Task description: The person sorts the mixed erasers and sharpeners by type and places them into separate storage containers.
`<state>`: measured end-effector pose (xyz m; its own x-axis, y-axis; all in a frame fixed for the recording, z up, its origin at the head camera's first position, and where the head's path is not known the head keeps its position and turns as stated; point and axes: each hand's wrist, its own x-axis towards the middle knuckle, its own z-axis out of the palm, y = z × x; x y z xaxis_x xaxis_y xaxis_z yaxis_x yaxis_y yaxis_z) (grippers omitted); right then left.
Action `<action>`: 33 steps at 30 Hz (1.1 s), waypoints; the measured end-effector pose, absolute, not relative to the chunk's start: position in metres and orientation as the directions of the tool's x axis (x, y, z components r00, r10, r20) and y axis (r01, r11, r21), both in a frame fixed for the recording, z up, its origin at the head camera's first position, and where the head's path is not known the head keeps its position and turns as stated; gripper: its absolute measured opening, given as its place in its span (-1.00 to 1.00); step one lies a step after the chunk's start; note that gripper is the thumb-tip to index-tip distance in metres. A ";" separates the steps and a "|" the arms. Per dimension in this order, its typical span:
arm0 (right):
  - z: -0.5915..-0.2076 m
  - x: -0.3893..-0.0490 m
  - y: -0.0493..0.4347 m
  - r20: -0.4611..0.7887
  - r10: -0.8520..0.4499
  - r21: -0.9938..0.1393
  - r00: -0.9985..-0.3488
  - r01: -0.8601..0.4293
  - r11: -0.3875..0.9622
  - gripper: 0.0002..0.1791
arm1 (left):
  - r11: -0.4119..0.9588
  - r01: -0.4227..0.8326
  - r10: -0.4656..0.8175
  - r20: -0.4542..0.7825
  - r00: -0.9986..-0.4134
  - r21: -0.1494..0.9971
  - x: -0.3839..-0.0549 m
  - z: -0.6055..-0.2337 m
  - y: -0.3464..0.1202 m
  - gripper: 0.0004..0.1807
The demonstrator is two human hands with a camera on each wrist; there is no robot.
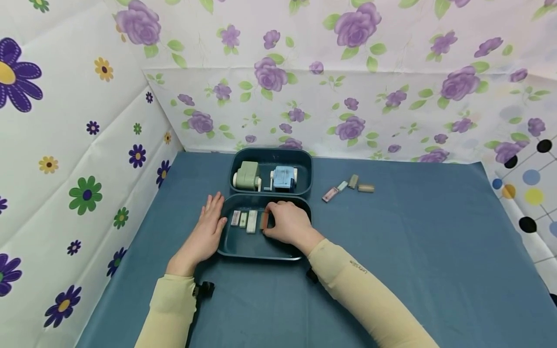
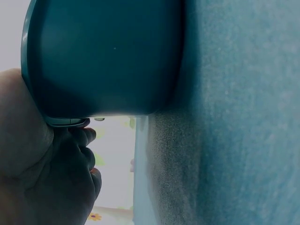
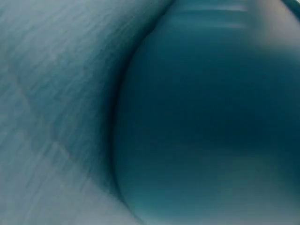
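In the head view my right hand (image 1: 288,223) reaches into the front dark teal tray (image 1: 261,252). Thumb and fingers pinch a reddish-brown eraser (image 1: 264,220), partly hidden by the hand. Left of it, three small erasers stand in a row: a pinkish-white one (image 1: 235,218), a short green one (image 1: 243,220) and a longer pale green one (image 1: 251,222). My left hand (image 1: 206,231) lies with straight fingers against the tray's left rim; the left wrist view shows the thumb side touching this rim. The right wrist view shows mostly the tray's outer wall (image 3: 201,117), with the fingers out of sight.
Behind stands a second teal tray (image 1: 271,153) with a green crank pencil sharpener (image 1: 248,175) and a blue one (image 1: 284,178). Several small eraser-like blocks lie right of it, among them a pink one (image 1: 330,194) and a tan one (image 1: 366,188). Flowered cloth walls border the blue tablecloth (image 1: 413,251).
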<state>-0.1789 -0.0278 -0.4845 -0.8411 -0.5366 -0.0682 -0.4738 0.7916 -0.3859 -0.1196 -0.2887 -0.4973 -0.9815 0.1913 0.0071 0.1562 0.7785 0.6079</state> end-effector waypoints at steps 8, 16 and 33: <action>-0.486 -0.177 -0.036 -0.051 -0.530 -0.340 -0.846 -0.485 0.806 -0.55 | 0.784 0.153 0.188 0.005 -0.982 0.601 -0.120 -0.498 -0.289 -0.33; -0.487 -0.176 -0.038 -0.049 -0.525 -0.316 -0.850 -0.486 0.815 -0.57 | 0.784 0.154 0.186 0.009 -0.982 0.602 -0.119 -0.497 -0.288 -0.34; -0.486 -0.176 -0.035 -0.058 -0.522 -0.309 -0.851 -0.482 0.820 -0.53 | 0.790 0.149 0.186 -0.001 -0.983 0.594 -0.118 -0.493 -0.287 -0.33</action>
